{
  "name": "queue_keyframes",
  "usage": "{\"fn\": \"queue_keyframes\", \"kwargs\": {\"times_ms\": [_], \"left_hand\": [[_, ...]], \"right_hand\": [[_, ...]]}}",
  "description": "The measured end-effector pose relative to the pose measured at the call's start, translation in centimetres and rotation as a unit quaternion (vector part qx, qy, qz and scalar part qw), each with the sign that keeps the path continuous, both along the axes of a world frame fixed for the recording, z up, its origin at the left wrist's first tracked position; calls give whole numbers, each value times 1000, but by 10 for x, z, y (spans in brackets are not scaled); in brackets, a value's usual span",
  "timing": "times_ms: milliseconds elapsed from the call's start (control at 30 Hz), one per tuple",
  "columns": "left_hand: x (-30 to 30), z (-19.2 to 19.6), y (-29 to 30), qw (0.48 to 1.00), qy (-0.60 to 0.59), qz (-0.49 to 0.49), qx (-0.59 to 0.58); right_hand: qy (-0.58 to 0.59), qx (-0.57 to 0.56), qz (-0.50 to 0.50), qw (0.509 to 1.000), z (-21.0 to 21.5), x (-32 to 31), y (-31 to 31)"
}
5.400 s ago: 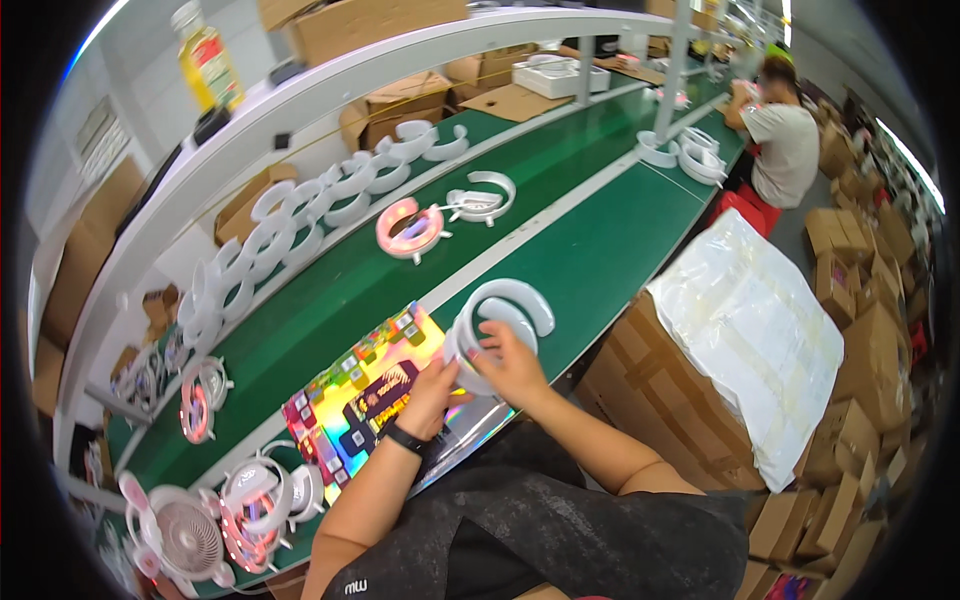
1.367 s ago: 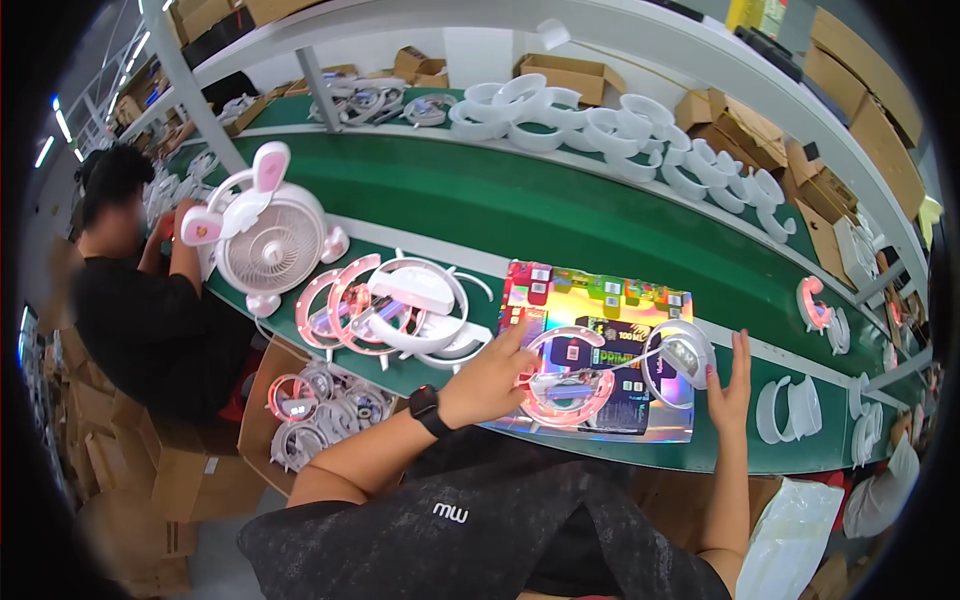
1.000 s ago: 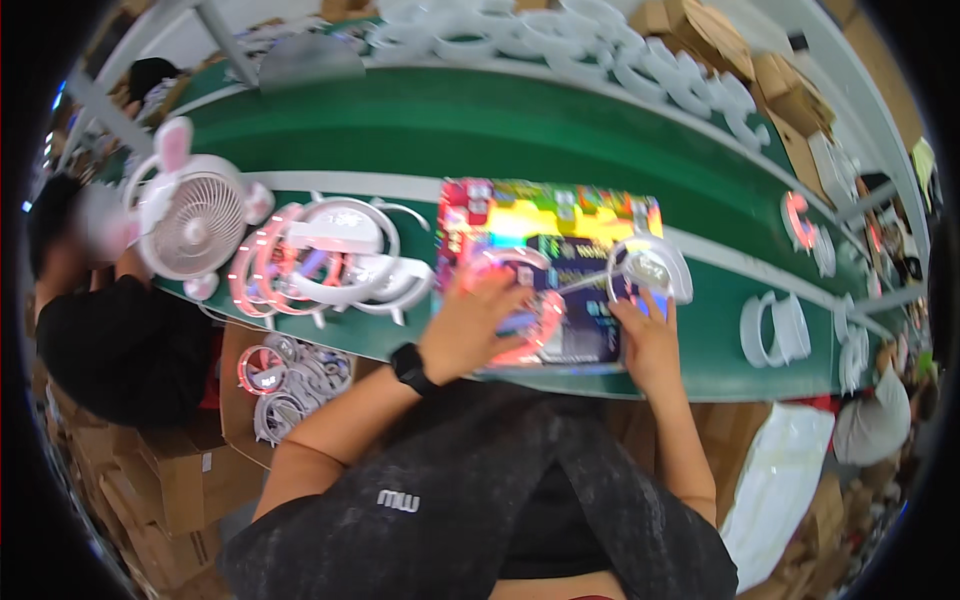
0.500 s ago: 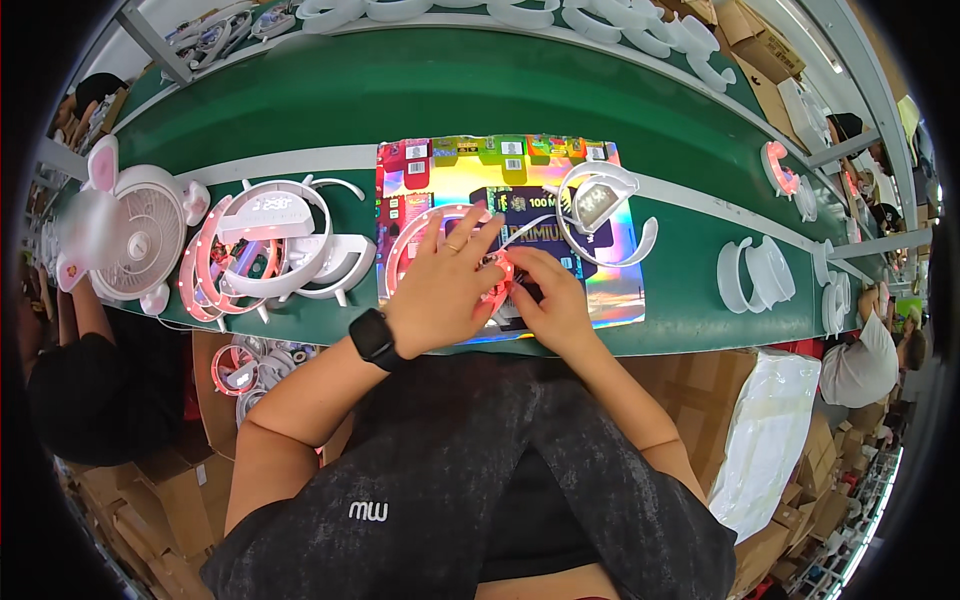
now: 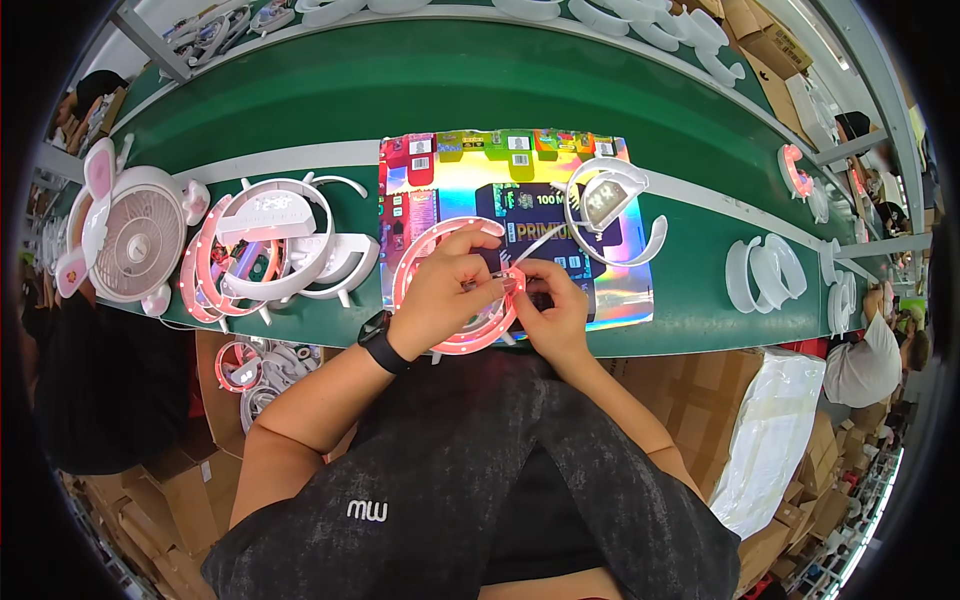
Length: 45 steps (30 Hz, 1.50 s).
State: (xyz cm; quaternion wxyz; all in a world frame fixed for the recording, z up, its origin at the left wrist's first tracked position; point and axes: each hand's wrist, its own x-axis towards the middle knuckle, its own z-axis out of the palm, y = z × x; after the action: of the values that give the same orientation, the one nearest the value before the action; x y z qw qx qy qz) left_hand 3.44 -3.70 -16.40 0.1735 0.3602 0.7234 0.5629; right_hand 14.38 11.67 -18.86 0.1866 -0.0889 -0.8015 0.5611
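A pink C-shaped LED strip with small pale dots lies on a shiny printed card sheet in front of me. My left hand, with a dark watch at the wrist, has its fingers curled over the strip and pinches at its right side. Close against it, my right hand pinches the same part of the strip between thumb and forefinger. The exact spot between the fingertips is partly covered. A white cable runs from there to a white clock unit with a curved frame.
At left, several white and pink ring clocks are piled beside a white rabbit-eared fan. Curved white parts stand on the green bench at right. Below the edge sit an open carton of rings and a large box.
My left hand has gone from spread flat over the strip to curled and pinching. More of the strip shows now. My right hand stays at the same part.
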Motion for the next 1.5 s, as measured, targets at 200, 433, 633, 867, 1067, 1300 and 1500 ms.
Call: {"fn": "queue_keyframes", "kwargs": {"times_ms": [200, 433, 633, 867, 1067, 1300, 1500], "left_hand": [[2, 15, 6, 992, 98, 31, -76], [-1, 14, 14, 945, 306, 54, -106], [-3, 2, 10, 964, 196, -40, -175], [-9, -3, 15, 960, 231, -72, -145], [-7, 2, 20, 950, 209, -63, -222], [-16, -2, 22, 972, 83, -89, -199], [-6, -8, 23, 973, 121, -73, -181]], "right_hand": [[3, 22, -31, 999, -11, 4, 1], [7, 73, -41, 996, -3, -1, 2], [-1, 63, -47, 997, -4, -1, 0], [11, 126, -33, 991, 3, -4, 3], [8, 195, -28, 980, 6, -7, 3], [17, 306, -1, 952, 15, -2, 12], [20, 322, 32, 946, 19, 2, 14]]}}
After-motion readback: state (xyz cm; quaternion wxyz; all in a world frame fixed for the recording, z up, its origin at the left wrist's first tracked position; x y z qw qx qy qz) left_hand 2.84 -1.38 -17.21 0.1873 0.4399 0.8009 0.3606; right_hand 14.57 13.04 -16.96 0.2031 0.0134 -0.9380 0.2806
